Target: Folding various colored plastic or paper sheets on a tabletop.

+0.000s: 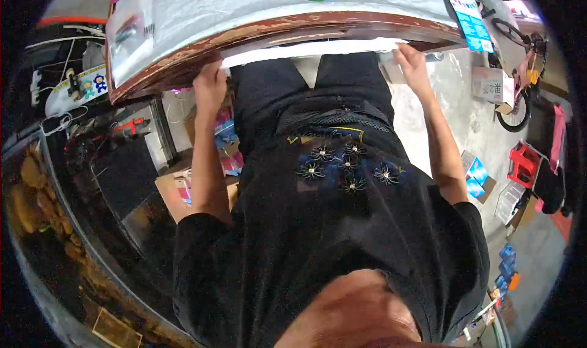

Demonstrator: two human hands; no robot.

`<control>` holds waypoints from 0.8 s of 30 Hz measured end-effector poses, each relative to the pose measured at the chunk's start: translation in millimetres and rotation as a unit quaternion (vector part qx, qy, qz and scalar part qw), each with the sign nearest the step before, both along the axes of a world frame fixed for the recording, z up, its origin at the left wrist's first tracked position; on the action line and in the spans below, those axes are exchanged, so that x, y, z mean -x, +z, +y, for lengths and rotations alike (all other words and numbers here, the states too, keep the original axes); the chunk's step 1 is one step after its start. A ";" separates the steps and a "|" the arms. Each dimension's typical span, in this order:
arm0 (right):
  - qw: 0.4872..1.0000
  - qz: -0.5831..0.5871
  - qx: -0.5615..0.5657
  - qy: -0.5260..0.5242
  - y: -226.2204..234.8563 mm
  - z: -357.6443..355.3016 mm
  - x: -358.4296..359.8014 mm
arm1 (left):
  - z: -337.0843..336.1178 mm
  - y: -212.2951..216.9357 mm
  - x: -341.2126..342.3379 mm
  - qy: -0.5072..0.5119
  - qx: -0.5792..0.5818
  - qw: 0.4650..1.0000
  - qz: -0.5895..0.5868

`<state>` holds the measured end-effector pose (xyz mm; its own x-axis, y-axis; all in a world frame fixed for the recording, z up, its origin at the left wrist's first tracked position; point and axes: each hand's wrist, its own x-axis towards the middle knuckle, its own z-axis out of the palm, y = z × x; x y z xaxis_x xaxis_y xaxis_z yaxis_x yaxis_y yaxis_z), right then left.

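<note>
My left hand [210, 85] and right hand [413, 66] each pinch an end of the long white sheet [306, 49] at top centre, under the worn wooden table edge [183, 63]. Uneven pulling could tear or snag it.

Two hands work the near edge of one worn wooden table: the left hand [210, 84] and the right hand [413, 65] each grip an end of one white sheet [312, 49]. Beyond the left hand lies one clear plastic packet [129, 30]; beyond the right hand, one blue leaflet [468, 14]. Out past the right hand stand one pink bicycle [520, 85] and one red stool [524, 163].
</note>
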<state>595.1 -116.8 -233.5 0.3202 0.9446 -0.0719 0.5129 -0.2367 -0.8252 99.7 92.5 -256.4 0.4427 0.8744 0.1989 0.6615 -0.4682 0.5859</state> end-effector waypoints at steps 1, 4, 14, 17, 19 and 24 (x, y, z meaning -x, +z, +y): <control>1.000 -0.016 -0.008 -0.013 9.5 -5.9 -1.3 | -7.0 8.9 -0.2 -0.002 0.013 0.999 -0.050; 0.997 -0.045 0.059 -0.033 6.4 -16.1 5.3 | -31.6 23.7 19.7 -0.012 0.015 0.998 -0.056; 0.992 -0.036 -0.116 -0.030 -19.9 -28.1 36.4 | -47.3 -14.6 2.8 0.092 0.067 0.990 -0.086; 0.996 -0.057 0.012 0.071 -29.4 -26.3 48.4 | -54.9 -37.9 -7.3 0.062 0.236 0.963 -0.117; 0.991 -0.110 0.000 0.076 -5.9 -24.8 44.0 | -47.4 -30.3 -0.4 -0.003 0.223 0.975 -0.024; 0.955 -0.114 0.223 0.158 136.3 18.0 58.8 | -27.3 34.2 36.4 -0.195 0.224 0.924 0.240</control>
<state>536.3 -98.9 -97.2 0.0797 0.8881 -0.4526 0.7706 -0.3429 -0.5372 63.3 65.2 -222.2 0.6855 0.5764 -0.4448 0.7270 -0.5079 0.4621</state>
